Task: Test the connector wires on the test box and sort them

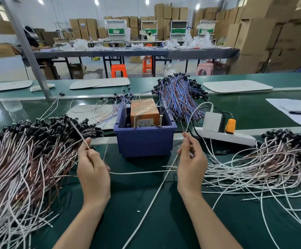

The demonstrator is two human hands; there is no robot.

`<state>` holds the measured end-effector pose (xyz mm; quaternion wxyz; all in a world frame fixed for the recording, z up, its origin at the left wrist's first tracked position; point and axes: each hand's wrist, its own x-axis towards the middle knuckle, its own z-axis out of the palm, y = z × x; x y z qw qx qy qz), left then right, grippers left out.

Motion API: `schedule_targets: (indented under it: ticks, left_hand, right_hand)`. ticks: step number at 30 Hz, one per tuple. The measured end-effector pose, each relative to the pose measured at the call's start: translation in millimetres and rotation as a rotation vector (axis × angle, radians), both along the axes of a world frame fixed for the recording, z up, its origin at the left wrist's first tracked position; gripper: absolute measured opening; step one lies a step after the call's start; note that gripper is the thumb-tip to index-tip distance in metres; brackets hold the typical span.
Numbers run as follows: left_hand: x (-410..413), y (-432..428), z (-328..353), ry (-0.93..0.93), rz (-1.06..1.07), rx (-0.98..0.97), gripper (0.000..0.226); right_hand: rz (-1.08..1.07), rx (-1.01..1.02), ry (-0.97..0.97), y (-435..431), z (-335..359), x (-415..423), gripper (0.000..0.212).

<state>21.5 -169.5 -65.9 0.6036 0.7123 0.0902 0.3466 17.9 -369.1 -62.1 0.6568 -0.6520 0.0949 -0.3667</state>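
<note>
An orange test box [144, 112] sits inside a blue bin [144, 141] at the centre, with two upright screws at the bin's front rim. My left hand [92, 169] pinches the end of a wire [78, 130] that rises up and to the left. My right hand [191, 164] pinches a white wire [191, 121] that rises towards the bin's right side. A big pile of brown and white wires with black connectors [25, 159] lies on the left. Another pile of white wires [271, 164] lies on the right.
Blue and orange wires [180, 94] are heaped behind the bin. A white power strip [225, 136] with a white adapter and an orange plug lies right of the bin. Papers with a pen [296, 110] lie far right. White mats and a metal post [29, 51] stand behind.
</note>
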Motion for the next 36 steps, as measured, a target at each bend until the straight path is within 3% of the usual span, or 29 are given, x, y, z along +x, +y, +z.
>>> schedule_targets:
  ticks: [4, 8, 14, 23, 36]
  left_hand:
    - [-7, -11, -1, -0.013, -0.038, 0.269, 0.040]
    - [-11, -13, -1, -0.021, -0.062, 0.367, 0.029]
    - [-10, -14, -1, -0.046, -0.094, 0.376, 0.024]
    - [-9, -16, 0, -0.007, -0.109, 0.260, 0.020]
    - [-10, -14, -4, -0.041, -0.118, 0.364, 0.023]
  right_hand:
    - [0.028, -0.029, -0.015, 3, 0, 0, 0.015]
    - [0.088, -0.073, 0.013, 7, -2, 1, 0.020]
    - [0.140, -0.176, 0.022, 9, -3, 0, 0.025]
    - [0.148, -0.188, -0.030, 11, -5, -2, 0.010]
    - [0.187, -0.156, -0.015, 11, -6, -2, 0.008]
